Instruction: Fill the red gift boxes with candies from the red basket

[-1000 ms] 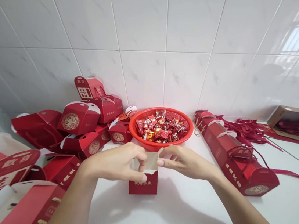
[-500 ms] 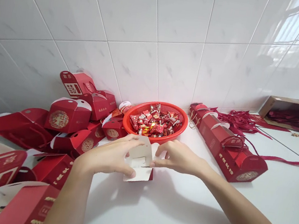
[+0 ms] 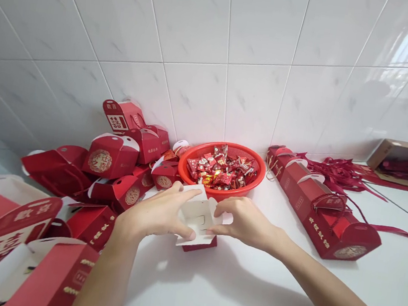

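Observation:
A small red gift box [image 3: 199, 246] with a white inside stands on the white table in front of me, its top flaps spread and its inside facing me. My left hand [image 3: 159, 213] grips its left side, the thumb on the front flap and the fingers at the back flap. On the other side, my right hand [image 3: 247, 223] has its thumb and curled fingers closed on the right flap. Just behind the box, a red plastic basket [image 3: 256, 184] holds several wrapped candies [image 3: 220, 168]. Nothing but the box is seen in either hand.
Several red gift boxes [image 3: 112, 158] are heaped at the left, some with open tops. To the right, closed gift boxes [image 3: 331, 221] stand in a row, with dark red ribbons [image 3: 337, 174] behind them. A cardboard box [image 3: 382, 153] sits at the far right. White tiles [image 3: 253, 99] back the table.
The box's inside has opened wider, and more of its red front shows below the flaps. Both hands stay on it. The whole view has shifted, so things sit further right.

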A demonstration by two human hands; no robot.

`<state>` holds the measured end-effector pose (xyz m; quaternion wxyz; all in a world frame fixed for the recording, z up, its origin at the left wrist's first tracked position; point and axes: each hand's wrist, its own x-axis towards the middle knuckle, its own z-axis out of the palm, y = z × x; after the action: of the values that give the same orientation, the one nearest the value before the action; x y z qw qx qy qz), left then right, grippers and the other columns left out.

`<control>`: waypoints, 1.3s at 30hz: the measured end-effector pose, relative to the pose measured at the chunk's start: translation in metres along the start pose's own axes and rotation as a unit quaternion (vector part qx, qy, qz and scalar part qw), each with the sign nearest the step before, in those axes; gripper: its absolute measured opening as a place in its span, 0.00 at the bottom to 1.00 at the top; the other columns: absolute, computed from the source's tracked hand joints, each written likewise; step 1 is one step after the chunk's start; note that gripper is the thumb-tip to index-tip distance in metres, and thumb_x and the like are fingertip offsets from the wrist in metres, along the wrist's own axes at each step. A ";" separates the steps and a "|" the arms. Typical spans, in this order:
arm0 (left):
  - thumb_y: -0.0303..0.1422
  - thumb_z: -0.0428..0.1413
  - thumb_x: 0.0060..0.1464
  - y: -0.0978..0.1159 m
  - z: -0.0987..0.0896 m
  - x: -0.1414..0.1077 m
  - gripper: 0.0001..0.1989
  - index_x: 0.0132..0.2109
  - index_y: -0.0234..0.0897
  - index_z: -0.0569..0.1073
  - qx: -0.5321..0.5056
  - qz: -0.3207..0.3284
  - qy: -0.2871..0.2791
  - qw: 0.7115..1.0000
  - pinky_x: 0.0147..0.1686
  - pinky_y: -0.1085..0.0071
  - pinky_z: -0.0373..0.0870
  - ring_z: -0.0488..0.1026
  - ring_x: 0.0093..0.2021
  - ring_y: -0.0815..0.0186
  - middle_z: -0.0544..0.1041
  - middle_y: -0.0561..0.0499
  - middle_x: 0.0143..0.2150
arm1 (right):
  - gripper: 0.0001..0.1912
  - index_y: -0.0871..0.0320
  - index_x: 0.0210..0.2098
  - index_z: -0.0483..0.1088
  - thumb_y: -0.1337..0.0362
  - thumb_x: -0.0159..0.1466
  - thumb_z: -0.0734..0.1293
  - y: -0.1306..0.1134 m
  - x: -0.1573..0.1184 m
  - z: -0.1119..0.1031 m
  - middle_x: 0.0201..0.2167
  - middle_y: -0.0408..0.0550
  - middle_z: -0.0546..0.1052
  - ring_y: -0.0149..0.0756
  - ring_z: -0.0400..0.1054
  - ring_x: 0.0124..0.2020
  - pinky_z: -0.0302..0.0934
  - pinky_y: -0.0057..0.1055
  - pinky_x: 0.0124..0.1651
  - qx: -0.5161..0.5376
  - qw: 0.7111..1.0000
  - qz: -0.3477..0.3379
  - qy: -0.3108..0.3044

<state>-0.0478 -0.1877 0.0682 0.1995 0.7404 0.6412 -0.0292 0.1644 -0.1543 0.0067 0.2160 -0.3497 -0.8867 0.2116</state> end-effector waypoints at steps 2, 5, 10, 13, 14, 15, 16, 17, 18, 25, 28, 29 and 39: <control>0.48 0.61 0.41 0.000 -0.001 -0.001 0.36 0.60 0.51 0.68 0.004 0.008 0.000 1.000 0.37 0.67 0.70 0.73 0.47 0.52 0.71 0.48 0.49 | 0.12 0.59 0.32 0.76 0.58 0.56 0.77 -0.001 -0.001 -0.002 0.31 0.47 0.80 0.34 0.71 0.31 0.55 0.27 0.32 0.005 1.000 -0.004 0.012; 0.52 0.59 0.42 0.000 -0.003 0.000 0.33 0.55 0.46 0.72 0.022 -0.005 -0.008 1.000 0.36 0.66 0.70 0.73 0.47 0.49 0.72 0.46 0.47 | 0.15 0.59 0.33 0.74 0.56 0.56 0.77 -0.002 -0.002 -0.007 0.30 0.45 0.78 0.33 0.68 0.30 0.54 0.28 0.33 -0.006 1.000 0.003 0.015; 0.54 0.63 0.38 0.000 -0.004 0.007 0.34 0.52 0.43 0.73 0.029 0.019 -0.041 0.999 0.39 0.66 0.71 0.73 0.52 0.48 0.75 0.45 0.49 | 0.28 0.58 0.41 0.71 0.46 0.50 0.78 0.001 -0.004 -0.014 0.37 0.49 0.77 0.40 0.69 0.34 0.54 0.29 0.32 -0.056 0.996 0.054 -0.043; 0.50 0.63 0.40 0.003 -0.004 0.008 0.31 0.51 0.42 0.73 -0.026 0.022 -0.084 0.996 0.29 0.70 0.71 0.78 0.39 0.55 0.78 0.47 0.44 | 0.32 0.57 0.46 0.68 0.46 0.50 0.78 0.003 -0.008 -0.019 0.43 0.51 0.76 0.43 0.71 0.39 0.57 0.30 0.35 -0.062 0.991 0.061 -0.099; 0.49 0.62 0.42 0.003 -0.005 0.007 0.29 0.50 0.41 0.72 -0.044 0.017 -0.097 0.994 0.25 0.71 0.70 0.78 0.34 0.58 0.78 0.47 0.41 | 0.32 0.57 0.47 0.67 0.47 0.50 0.78 0.003 -0.009 -0.020 0.44 0.51 0.75 0.44 0.71 0.40 0.58 0.30 0.36 -0.064 0.989 0.061 -0.116; 0.48 0.61 0.43 0.004 -0.005 0.006 0.27 0.49 0.40 0.72 -0.058 0.012 -0.107 0.992 0.23 0.71 0.68 0.77 0.29 0.60 0.79 0.48 0.39 | 0.32 0.56 0.47 0.67 0.47 0.51 0.78 0.002 -0.010 -0.022 0.45 0.51 0.75 0.43 0.71 0.40 0.58 0.30 0.36 -0.065 0.987 0.063 -0.130; 0.47 0.61 0.44 0.005 -0.005 0.006 0.26 0.48 0.39 0.72 -0.069 0.011 -0.115 0.991 0.21 0.72 0.68 0.76 0.26 0.62 0.79 0.48 0.38 | 0.32 0.56 0.48 0.67 0.48 0.51 0.77 0.001 -0.011 -0.024 0.46 0.51 0.75 0.43 0.72 0.39 0.59 0.31 0.36 -0.066 0.986 0.066 -0.141; 0.46 0.60 0.44 0.005 -0.005 0.005 0.24 0.47 0.38 0.72 -0.077 0.014 -0.121 0.990 0.21 0.72 0.68 0.75 0.24 0.64 0.79 0.48 0.37 | 0.31 0.55 0.49 0.66 0.49 0.52 0.77 0.000 -0.012 -0.026 0.47 0.51 0.74 0.43 0.72 0.40 0.59 0.31 0.37 -0.067 0.984 0.072 -0.151; 0.46 0.60 0.44 0.005 -0.005 0.005 0.23 0.46 0.37 0.73 -0.083 0.017 -0.128 0.988 0.21 0.72 0.69 0.75 0.23 0.64 0.79 0.48 0.37 | 0.32 0.54 0.50 0.66 0.49 0.52 0.77 0.000 -0.012 -0.027 0.48 0.51 0.74 0.44 0.72 0.40 0.60 0.31 0.37 -0.069 0.982 0.080 -0.160; 0.42 0.62 0.42 0.008 0.002 0.021 0.26 0.49 0.37 0.74 -0.097 0.032 -0.153 0.983 0.20 0.73 0.70 0.75 0.22 0.65 0.79 0.46 0.37 | 0.37 0.53 0.56 0.66 0.50 0.51 0.77 0.005 -0.010 -0.027 0.51 0.55 0.75 0.53 0.71 0.48 0.62 0.38 0.44 -0.112 0.970 0.138 -0.167; 0.46 0.61 0.44 0.009 0.003 0.025 0.28 0.51 0.36 0.72 -0.094 0.023 -0.143 0.985 0.22 0.72 0.72 0.76 0.24 0.64 0.79 0.42 0.44 | 0.39 0.54 0.58 0.67 0.49 0.51 0.77 0.010 -0.011 -0.029 0.52 0.57 0.76 0.56 0.70 0.51 0.62 0.41 0.47 -0.115 0.971 0.144 -0.153; 0.47 0.61 0.45 0.008 0.003 0.025 0.30 0.53 0.36 0.72 -0.095 0.020 -0.136 0.986 0.22 0.71 0.72 0.76 0.25 0.64 0.78 0.41 0.45 | 0.39 0.54 0.58 0.67 0.49 0.51 0.77 0.012 -0.012 -0.030 0.52 0.57 0.76 0.56 0.70 0.51 0.62 0.41 0.47 -0.112 0.973 0.139 -0.148; 0.51 0.50 0.58 -0.014 -0.007 0.033 0.22 0.47 0.39 0.75 -0.060 0.101 0.114 0.986 0.37 0.69 0.69 0.76 0.40 0.58 0.79 0.48 0.39 | 0.12 0.57 0.33 0.74 0.58 0.66 0.64 0.054 0.032 -0.060 0.33 0.48 0.80 0.37 0.73 0.35 0.61 0.30 0.37 -0.069 0.985 0.147 0.059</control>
<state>-0.0570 -0.1529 0.0613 0.1711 0.7864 0.5824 0.1146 0.2039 -0.0822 0.0348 0.2097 -0.5017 -0.8240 0.1588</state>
